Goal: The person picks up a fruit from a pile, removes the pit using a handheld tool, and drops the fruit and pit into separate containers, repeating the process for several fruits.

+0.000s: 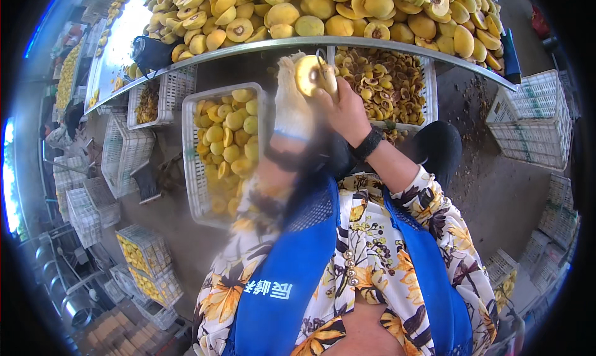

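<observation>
My left hand (pixel 289 108), in a whitish knitted glove, is closed round a yellow peach half (pixel 305 76). Its cut face is turned up and shows a brown centre. Bare and with a black band at the wrist, my right hand (pixel 347 112) is closed on a small pitting tool (pixel 321 63) with a thin curved metal loop. The tool is against the right side of the peach half. Part of its handle is hidden by my fingers. Both hands are together just in front of the metal table edge (pixel 273 44).
Peach halves (pixel 310 26) are heaped on the table. Below left stands a white crate (pixel 191 188) of peach halves; under the table, another crate (pixel 429 95) holds brownish scraps. Stacked crates (pixel 534 120) stand right, more crates (pixel 124 148) left. A dark object (pixel 151 53) lies on the table's left.
</observation>
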Tool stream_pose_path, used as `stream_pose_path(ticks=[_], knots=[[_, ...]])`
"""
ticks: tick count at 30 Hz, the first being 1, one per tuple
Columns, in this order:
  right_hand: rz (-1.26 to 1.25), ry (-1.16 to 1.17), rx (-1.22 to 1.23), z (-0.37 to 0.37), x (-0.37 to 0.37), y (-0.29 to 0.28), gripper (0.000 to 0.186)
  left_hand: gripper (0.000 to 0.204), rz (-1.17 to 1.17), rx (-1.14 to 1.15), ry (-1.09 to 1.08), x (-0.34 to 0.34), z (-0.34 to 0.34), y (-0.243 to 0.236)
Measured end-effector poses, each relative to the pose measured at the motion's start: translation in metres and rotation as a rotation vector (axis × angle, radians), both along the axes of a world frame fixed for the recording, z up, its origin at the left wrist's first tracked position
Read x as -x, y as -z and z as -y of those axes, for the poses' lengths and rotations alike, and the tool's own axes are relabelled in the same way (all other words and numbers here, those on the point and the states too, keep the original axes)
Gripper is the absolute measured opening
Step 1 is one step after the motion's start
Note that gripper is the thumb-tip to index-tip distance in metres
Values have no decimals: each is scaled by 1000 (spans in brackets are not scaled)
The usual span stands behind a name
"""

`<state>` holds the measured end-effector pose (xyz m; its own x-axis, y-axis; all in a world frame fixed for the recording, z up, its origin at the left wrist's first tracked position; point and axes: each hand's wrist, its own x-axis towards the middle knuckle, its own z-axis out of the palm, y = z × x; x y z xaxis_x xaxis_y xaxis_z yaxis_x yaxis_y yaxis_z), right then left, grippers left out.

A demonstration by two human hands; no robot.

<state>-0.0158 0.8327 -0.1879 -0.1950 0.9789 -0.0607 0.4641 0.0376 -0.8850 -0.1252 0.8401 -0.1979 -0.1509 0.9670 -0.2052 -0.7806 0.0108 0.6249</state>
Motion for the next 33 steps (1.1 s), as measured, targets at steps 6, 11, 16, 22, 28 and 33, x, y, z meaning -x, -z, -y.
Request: stream_pose_path(ticks=[6, 11, 16, 22, 28, 33], knots=[[55, -62, -163, 20, -25, -9, 37, 53, 154, 101, -69, -8, -1, -1], [131, -112, -124, 22, -33, -16, 31, 50, 62, 144, -87, -22, 4, -4], [99, -119, -69, 24, -33, -12, 27, 45, -275, 9, -128, -23, 3, 8], [94, -71, -124, 25, -35, -4, 30, 46, 57, 71, -38, -30, 9, -14], [162, -100, -70, 27, -31, -9, 29, 41, 105, 91, 22, -32, 12, -20], [73, -114, 11, 30, -29, -6, 23, 40, -162, 114, -191, -32, 3, -1]])
